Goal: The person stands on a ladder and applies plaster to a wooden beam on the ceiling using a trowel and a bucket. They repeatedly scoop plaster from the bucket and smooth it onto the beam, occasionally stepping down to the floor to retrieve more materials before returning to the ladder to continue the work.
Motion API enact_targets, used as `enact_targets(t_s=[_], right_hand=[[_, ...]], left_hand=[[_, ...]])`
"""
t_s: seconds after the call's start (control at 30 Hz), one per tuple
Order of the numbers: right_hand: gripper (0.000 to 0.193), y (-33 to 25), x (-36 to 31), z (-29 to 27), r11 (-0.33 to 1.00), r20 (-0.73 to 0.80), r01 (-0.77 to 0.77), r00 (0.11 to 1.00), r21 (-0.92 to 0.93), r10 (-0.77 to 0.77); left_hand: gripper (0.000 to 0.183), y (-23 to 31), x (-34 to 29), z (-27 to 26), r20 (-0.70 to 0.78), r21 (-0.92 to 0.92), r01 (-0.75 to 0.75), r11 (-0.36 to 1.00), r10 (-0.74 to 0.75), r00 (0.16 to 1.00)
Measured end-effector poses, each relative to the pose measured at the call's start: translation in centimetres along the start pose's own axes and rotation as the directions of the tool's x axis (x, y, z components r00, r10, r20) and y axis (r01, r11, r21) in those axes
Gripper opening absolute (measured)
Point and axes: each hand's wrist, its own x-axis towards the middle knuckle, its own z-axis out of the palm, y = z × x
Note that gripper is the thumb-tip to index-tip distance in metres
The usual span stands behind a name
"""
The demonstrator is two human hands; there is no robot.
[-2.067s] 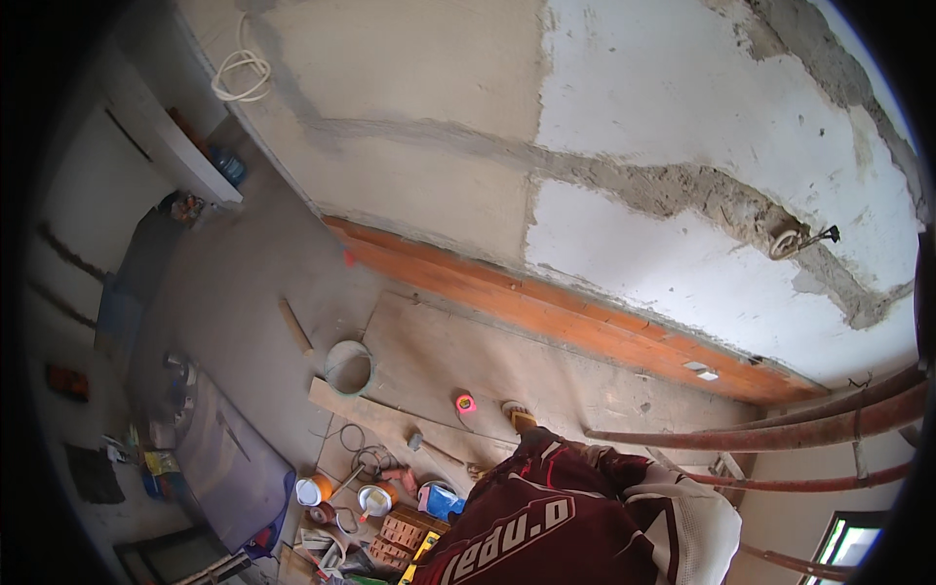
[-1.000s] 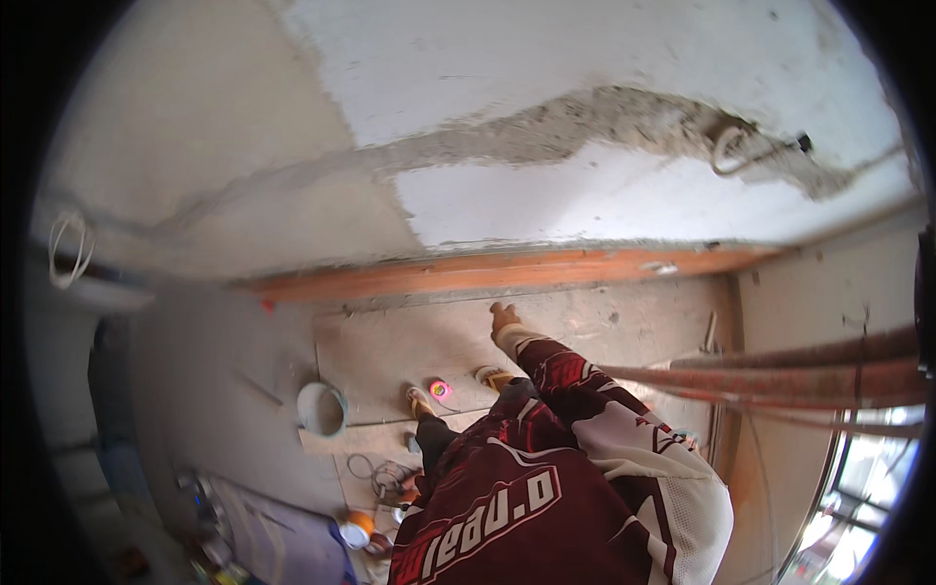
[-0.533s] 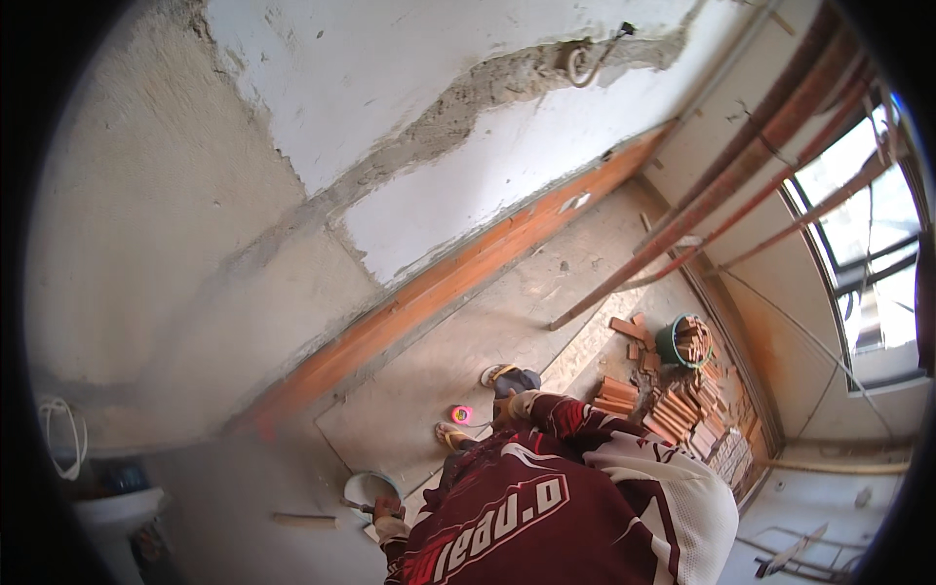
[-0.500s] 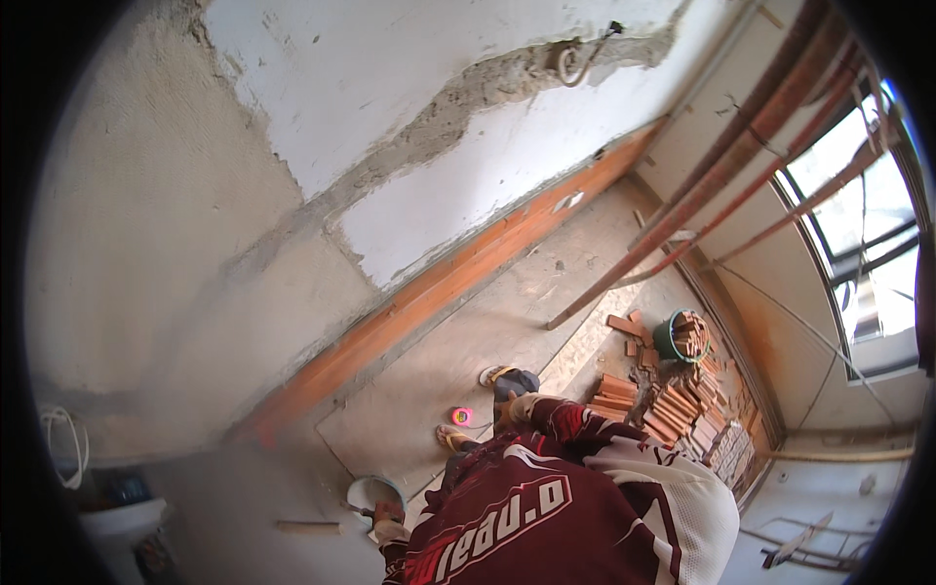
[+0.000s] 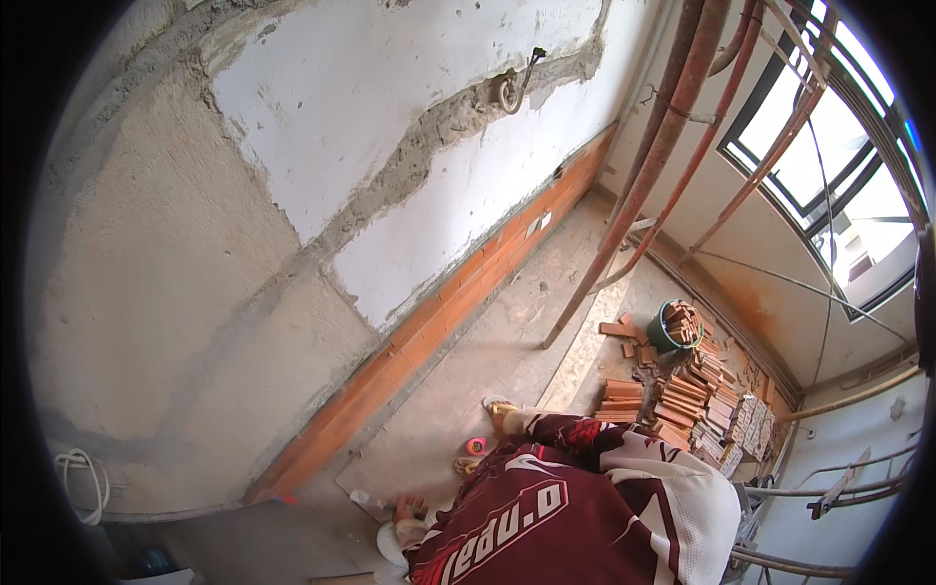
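Note:
My left hand (image 5: pixel 409 508) is low over the floor, at the end of a maroon and white sleeve. Its fingers are apart and I see nothing in them. Next to it is a whitish rounded thing (image 5: pixel 392 546), partly cut off by my sleeve; its kind is unclear. My right hand (image 5: pixel 502 419) is by my sandalled foot, small and partly hidden, so its fingers do not show clearly. A pink tape measure (image 5: pixel 476 446) lies on the floor between my two feet.
Red-brown metal poles (image 5: pixel 624 205) slant down to the right. Beyond stand a green bucket (image 5: pixel 668 330) of brick pieces and stacks of orange bricks (image 5: pixel 682 395). Ahead, an exposed brick strip (image 5: pixel 458 297) runs along the wall's foot. White cable (image 5: pixel 83 483) hangs at left.
The view has shifted, and the wall and poles sit further left. My left hand, earlier at a pale bucket with a handled tool, now has its fingers spread beside it.

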Motion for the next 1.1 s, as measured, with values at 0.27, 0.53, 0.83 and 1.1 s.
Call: enact_targets(t_s=[0.27,0.53,0.83,1.1], right_hand=[[0.071,-11.1,-6.2,-13.6,0.649,-0.392,0.52,0.852,0.556,-0.347],[0.044,-10.3,-7.7,-12.8,0.649,-0.556,0.506,0.818,0.568,-0.15],[0.035,10.1,-10.1,0.7,0.653,-0.15,-0.401,0.77,0.642,0.62],[0.047,12.0,-12.4,6.9,0.341,0.1,-0.625,0.561,0.702,0.822]], left_hand=[[0.061,6.3,-8.6,15.9,0.465,0.071,-0.667,0.742,0.567,0.68],[0.068,6.5,-12.0,17.6,0.712,0.323,-0.736,0.595,0.359,0.603],[0.042,-0.2,-10.3,6.1,0.369,0.761,-0.524,0.382,0.41,0.834],[0.061,-0.8,-11.0,0.7,0.028,0.779,-0.245,0.576,0.359,0.933]])
